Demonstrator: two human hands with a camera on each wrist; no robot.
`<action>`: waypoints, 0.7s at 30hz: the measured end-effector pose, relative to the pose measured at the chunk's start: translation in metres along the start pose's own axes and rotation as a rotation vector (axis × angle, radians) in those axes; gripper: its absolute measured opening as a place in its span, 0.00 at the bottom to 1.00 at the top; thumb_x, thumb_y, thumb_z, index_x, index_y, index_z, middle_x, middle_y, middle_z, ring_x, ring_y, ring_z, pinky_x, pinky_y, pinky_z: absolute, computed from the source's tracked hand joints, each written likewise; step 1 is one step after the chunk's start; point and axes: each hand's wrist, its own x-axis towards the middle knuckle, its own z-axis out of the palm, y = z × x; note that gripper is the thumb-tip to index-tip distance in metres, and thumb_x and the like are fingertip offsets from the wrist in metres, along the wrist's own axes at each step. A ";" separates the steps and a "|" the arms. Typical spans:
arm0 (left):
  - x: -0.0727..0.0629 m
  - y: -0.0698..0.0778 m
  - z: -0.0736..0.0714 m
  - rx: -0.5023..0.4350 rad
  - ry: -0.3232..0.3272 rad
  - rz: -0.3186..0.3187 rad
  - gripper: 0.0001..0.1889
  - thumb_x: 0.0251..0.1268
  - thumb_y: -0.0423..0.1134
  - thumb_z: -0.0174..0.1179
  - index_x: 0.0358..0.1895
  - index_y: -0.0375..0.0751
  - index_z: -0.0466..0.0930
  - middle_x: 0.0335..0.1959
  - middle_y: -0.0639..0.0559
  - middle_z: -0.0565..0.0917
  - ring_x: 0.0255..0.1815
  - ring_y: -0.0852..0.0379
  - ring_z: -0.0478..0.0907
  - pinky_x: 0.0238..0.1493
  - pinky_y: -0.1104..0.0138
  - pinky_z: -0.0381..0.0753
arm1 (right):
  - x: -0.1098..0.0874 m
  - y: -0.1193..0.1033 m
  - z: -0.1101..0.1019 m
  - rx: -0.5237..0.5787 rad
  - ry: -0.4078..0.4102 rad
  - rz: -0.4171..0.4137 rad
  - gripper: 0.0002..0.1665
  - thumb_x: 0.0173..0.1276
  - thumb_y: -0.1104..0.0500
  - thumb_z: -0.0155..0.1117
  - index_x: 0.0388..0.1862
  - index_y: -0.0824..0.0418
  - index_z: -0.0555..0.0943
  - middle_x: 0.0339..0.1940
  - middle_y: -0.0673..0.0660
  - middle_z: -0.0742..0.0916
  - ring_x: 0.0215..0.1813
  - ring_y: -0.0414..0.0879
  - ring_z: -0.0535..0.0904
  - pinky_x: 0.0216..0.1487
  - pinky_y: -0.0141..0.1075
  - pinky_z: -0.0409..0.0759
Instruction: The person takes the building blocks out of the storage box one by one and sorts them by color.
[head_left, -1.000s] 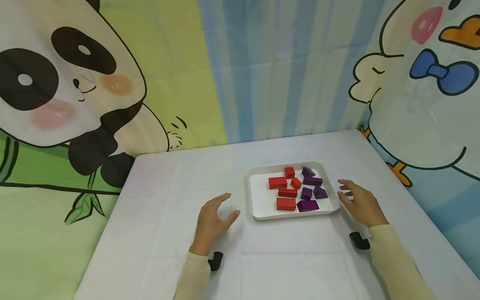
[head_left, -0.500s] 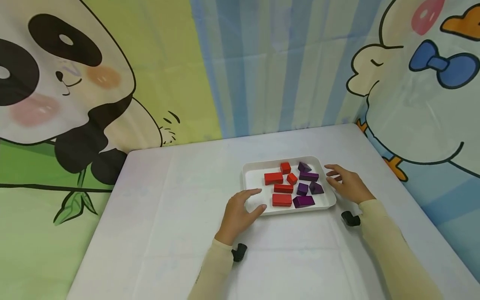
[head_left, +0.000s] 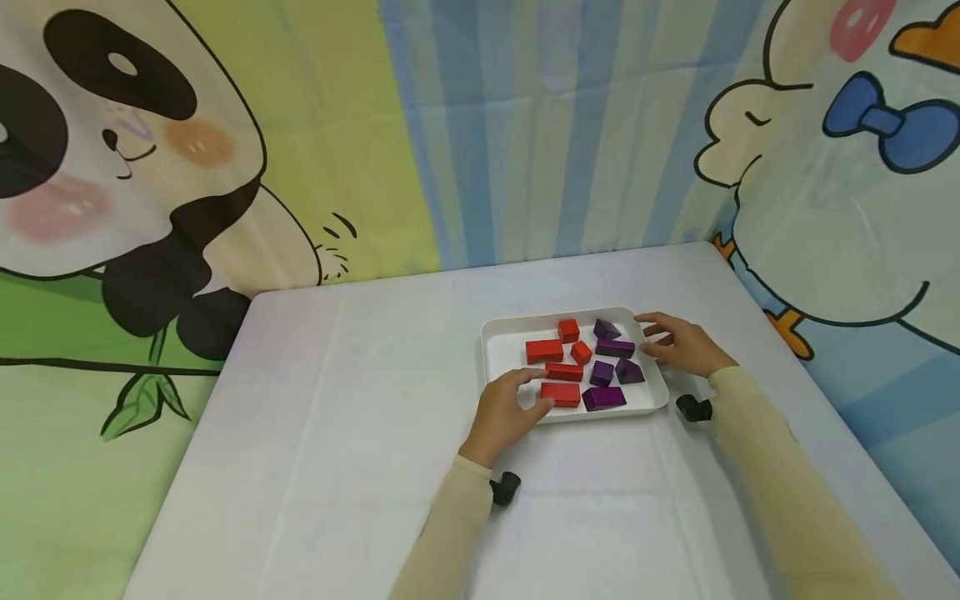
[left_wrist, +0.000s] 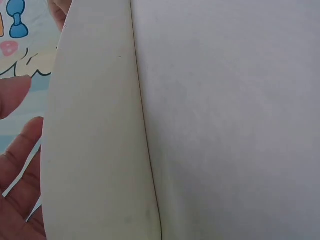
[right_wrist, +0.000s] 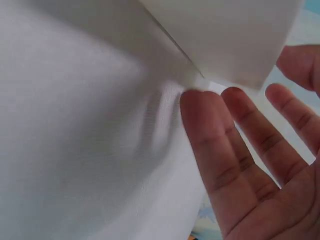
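A white tray (head_left: 507, 340) holds several red blocks (head_left: 543, 351) on its left side and several purple blocks (head_left: 615, 348) on its right. My left hand (head_left: 506, 417) reaches over the tray's front left part, thumb and forefinger spread beside the front red block (head_left: 560, 394); whether they touch it I cannot tell. In the left wrist view the tray wall (left_wrist: 95, 125) covers part of that hand. At the tray's right rim is my right hand (head_left: 686, 346), fingers bent loosely. The right wrist view has its fingertips (right_wrist: 197, 105) close beside the tray's corner (right_wrist: 240, 40).
White cloth covers the table (head_left: 375, 400) around the tray. Cartoon-printed curtains (head_left: 510, 142) stand at the back and both sides. A small black device (head_left: 505, 488) is worn at the left wrist, another black device (head_left: 693, 408) at the right.
My left hand has moved right and forward, from the table to over the tray's left part. The right hand has come left to the tray's right rim. The blocks keep their arrangement.
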 end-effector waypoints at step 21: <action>0.029 -0.003 0.014 0.120 -0.142 -0.080 0.20 0.62 0.32 0.78 0.58 0.42 0.91 0.56 0.47 0.90 0.56 0.48 0.83 0.66 0.55 0.81 | 0.009 0.012 0.008 0.195 0.014 0.118 0.39 0.83 0.63 0.63 0.87 0.64 0.61 0.73 0.80 0.75 0.69 0.75 0.78 0.61 0.56 0.87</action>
